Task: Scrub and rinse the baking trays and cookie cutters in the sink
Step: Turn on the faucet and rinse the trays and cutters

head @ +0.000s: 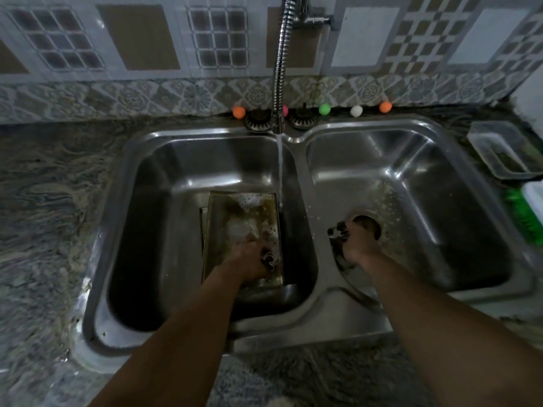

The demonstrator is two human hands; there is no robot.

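Observation:
A rectangular baking tray [244, 212] lies in the left sink basin, dirty and partly covered with foam. My left hand [249, 259] reaches into the near end of the tray and grips a small metal cookie cutter [269, 258]. My right hand [357, 242] is low in the right basin beside the drain [368, 223] and grips a dark metal piece [338, 232], probably cookie cutters. Below that hand lies the curved rim of a round metal thing [349, 279]. Water runs from the flexible tap hose [280, 69] down next to the tray's right edge.
The steel double sink [305, 318] is set in a marbled stone counter [53, 215]. Small coloured balls [324, 109] line the back ledge. A clear plastic container [499, 151] and a green brush [523, 212] sit on the right counter. Tiled wall behind.

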